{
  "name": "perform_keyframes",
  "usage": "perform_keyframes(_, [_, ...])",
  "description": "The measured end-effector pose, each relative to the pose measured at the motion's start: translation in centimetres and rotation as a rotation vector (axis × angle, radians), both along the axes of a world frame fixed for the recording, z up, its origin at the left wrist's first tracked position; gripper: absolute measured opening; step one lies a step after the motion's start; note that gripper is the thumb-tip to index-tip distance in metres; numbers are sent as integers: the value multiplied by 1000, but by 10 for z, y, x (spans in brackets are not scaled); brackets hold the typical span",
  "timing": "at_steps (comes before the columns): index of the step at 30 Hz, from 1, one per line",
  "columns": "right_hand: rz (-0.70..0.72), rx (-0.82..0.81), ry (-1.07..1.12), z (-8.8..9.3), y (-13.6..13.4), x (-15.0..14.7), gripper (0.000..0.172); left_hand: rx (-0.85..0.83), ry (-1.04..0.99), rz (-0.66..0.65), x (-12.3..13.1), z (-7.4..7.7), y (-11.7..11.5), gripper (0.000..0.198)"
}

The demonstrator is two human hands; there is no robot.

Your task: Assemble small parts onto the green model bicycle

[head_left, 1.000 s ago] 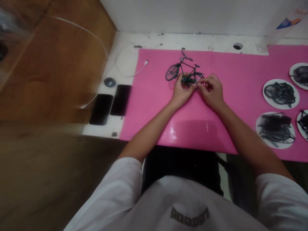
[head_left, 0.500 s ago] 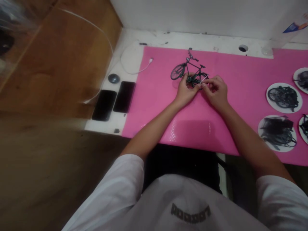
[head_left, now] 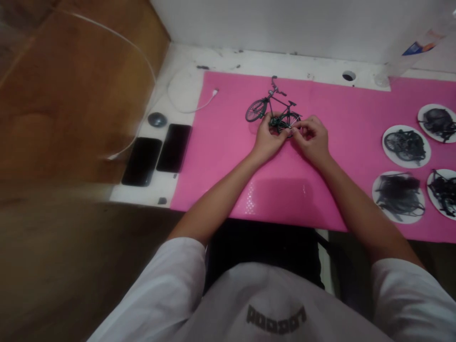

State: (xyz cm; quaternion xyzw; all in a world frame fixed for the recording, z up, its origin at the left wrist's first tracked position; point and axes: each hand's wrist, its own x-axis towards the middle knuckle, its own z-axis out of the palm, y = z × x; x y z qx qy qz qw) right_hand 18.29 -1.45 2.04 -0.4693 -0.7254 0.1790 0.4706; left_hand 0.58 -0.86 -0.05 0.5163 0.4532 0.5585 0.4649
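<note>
A small dark model bicycle (head_left: pixel 280 102) stands on the pink mat, its front wheel to the left and its saddle to the right. My left hand (head_left: pixel 269 137) is closed around its lower frame near the pedals, with the thumb by the rear wheel. Close beside it, the fingers of my right hand (head_left: pixel 311 135) are pinched together at the rear wheel. A thin light-coloured rod slants across that wheel near these fingertips. What exactly the right fingers grip is too small to make out.
White plates (head_left: pixel 406 146) with dark bicycle parts stand on the pink mat (head_left: pixel 221 142) at the right. Two black phones (head_left: pixel 174 147), a round dark object (head_left: pixel 157 119) and a white cable (head_left: pixel 208 103) lie at the left. A clear bottle (head_left: pixel 402 61) lies at the back right.
The whole view has shifted a little, so the scene sits further left and more of the right-hand plates shows. Both hands keep their places at the model bicycle.
</note>
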Motion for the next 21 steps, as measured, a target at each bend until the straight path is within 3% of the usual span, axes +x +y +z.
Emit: perform_keyframes(21, [-33,-8,-58,1,-4,-1,22,29,14,23,0,-4,-2,67])
